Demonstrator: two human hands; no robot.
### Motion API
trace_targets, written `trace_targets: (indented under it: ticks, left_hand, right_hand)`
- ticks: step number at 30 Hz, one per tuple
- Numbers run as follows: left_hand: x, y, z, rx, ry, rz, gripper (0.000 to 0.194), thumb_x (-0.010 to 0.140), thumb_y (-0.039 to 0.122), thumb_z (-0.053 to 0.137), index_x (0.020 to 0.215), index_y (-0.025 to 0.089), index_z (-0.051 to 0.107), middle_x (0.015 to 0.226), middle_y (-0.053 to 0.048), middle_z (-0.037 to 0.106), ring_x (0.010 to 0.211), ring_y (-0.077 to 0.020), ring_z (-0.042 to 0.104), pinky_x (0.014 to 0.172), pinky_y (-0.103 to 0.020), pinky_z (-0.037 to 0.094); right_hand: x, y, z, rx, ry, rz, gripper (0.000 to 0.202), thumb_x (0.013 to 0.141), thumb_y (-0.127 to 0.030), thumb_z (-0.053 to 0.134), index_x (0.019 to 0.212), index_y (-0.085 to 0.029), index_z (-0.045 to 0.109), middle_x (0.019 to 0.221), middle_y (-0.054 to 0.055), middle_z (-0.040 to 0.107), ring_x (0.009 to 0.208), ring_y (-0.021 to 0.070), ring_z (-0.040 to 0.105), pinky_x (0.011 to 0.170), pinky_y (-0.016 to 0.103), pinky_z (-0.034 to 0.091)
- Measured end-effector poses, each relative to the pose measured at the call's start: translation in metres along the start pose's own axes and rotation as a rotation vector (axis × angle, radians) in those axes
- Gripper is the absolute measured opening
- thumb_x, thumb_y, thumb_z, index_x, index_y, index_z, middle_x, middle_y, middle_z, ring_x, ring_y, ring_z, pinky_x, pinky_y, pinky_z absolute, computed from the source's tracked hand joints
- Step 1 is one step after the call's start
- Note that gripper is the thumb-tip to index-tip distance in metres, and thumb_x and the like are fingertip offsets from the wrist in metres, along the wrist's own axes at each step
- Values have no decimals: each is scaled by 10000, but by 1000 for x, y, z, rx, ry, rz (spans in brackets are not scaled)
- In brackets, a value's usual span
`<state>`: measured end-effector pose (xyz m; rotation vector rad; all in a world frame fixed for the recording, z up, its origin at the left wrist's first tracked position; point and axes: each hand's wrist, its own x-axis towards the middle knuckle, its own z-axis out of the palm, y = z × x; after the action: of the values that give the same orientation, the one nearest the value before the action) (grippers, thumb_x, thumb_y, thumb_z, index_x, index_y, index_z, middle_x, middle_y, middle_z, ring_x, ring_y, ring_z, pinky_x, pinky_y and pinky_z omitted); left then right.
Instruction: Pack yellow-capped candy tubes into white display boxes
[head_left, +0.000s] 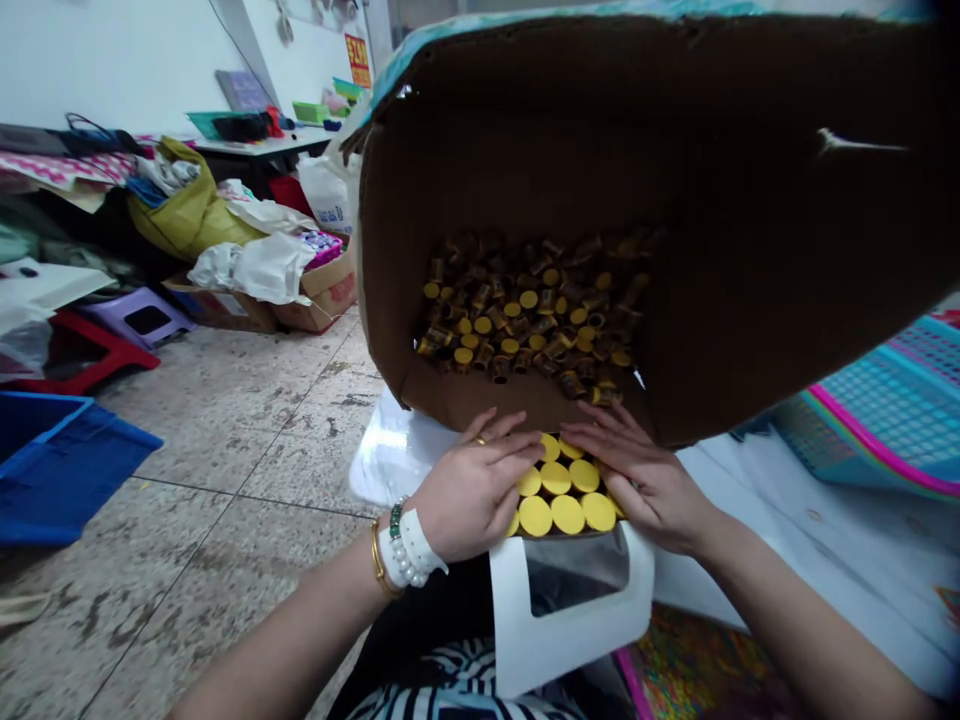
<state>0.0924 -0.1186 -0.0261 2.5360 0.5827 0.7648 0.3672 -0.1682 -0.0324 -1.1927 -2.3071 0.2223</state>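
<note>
Small yellow-capped containers (556, 478) stand packed in rows in a white box, caps up, in front of me. The box's lid (517, 640), with a clear window, hangs open toward my lap. My left hand (474, 492) lies over the left side of the rows, fingers stretched out and touching the caps. From the other side, my right hand (646, 482) rests with extended fingers along the right edge of the rows. Both hands partly hide the box walls. Just beyond them, a large tilted cardboard carton (517, 170) holds many loose yellow-capped containers (525, 320).
A blue plastic basket with a pink rim (877, 440) stands at right. On the left floor are a blue bin (67, 465), a red stool (90, 350), a purple stool (139, 315) and cardboard boxes (322, 290). Colourful small pieces (697, 660) lie below my right arm.
</note>
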Motion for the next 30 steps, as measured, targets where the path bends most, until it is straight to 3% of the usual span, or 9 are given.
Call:
trace_targets:
  ticks: [5, 8, 11, 15, 18, 20, 22, 27, 30]
  left_hand:
    - [2, -1, 0, 12, -7, 9, 522, 880, 167, 469, 1381, 178, 616, 1423, -143, 634, 1288, -322, 619, 1136, -575, 405]
    - [2, -2, 1, -5, 33, -13, 525, 892, 169, 452, 1394, 206, 601, 1435, -122, 627, 1286, -298, 620, 1115, -551, 406]
    - [1, -5, 2, -46, 69, -25, 504, 891, 164, 452, 1360, 230, 625, 1417, -101, 646, 1272, -296, 623, 1085, -541, 414]
    - [4, -7, 2, -82, 85, -24, 467, 903, 157, 450, 1309, 267, 654, 1349, -67, 692, 1198, -299, 636, 1056, -541, 412]
    - [-1, -5, 9, -71, 135, -120, 520, 944, 192, 461, 1455, 270, 519, 1438, -90, 596, 1294, -307, 530, 1107, -530, 374]
    - [-10, -2, 17, -63, 292, -242, 559, 951, 256, 513, 1504, 236, 435, 1440, -138, 510, 1332, -316, 463, 1121, -515, 372]
    - [-20, 2, 26, -49, 477, -321, 547, 933, 349, 580, 1447, 199, 466, 1348, -157, 493, 1285, -325, 470, 1089, -502, 402]
    - [-34, 6, 34, 83, 736, -225, 601, 873, 526, 679, 1384, 246, 532, 1270, -129, 571, 1207, -354, 517, 1078, -522, 393]
    - [-32, 4, 30, 146, 695, -139, 465, 897, 547, 641, 1289, 296, 650, 1168, -91, 691, 1184, -365, 548, 1055, -518, 386]
  right_hand:
    - [0, -3, 1, 97, -23, 51, 592, 936, -154, 466, 1502, -318, 519, 1504, 22, 572, 1413, 265, 515, 1255, 582, 282]
    - [-9, -5, 10, 197, 114, 274, 535, 986, -281, 507, 1520, -308, 491, 1566, 32, 502, 1447, 261, 473, 1240, 520, 341]
    - [-18, -6, 18, 331, 292, 508, 431, 1007, -412, 516, 1407, -279, 608, 1491, 64, 589, 1390, 263, 539, 1189, 479, 423]
    - [-14, -8, 13, 487, 237, 655, 374, 971, -471, 588, 1274, -274, 684, 1350, 67, 688, 1243, 265, 646, 1113, 471, 499]
    - [-5, -11, 4, 484, 146, 617, 325, 964, -457, 595, 1219, -284, 698, 1330, 52, 685, 1250, 257, 627, 1117, 462, 484]
    - [-2, -13, 2, 424, 132, 572, 302, 982, -433, 555, 1205, -284, 695, 1347, 50, 665, 1290, 255, 591, 1143, 459, 447]
    - [-2, -16, 3, 371, 155, 590, 306, 996, -410, 525, 1249, -289, 648, 1367, 54, 640, 1282, 254, 588, 1131, 461, 448]
    - [-9, -23, 10, 120, 368, 550, 229, 942, -368, 624, 1147, -264, 627, 1371, 91, 569, 1287, 282, 555, 1104, 479, 446]
    - [-8, -27, 10, 46, 372, 513, 113, 941, -332, 637, 1018, -260, 677, 1207, 86, 636, 1168, 274, 616, 1032, 481, 493]
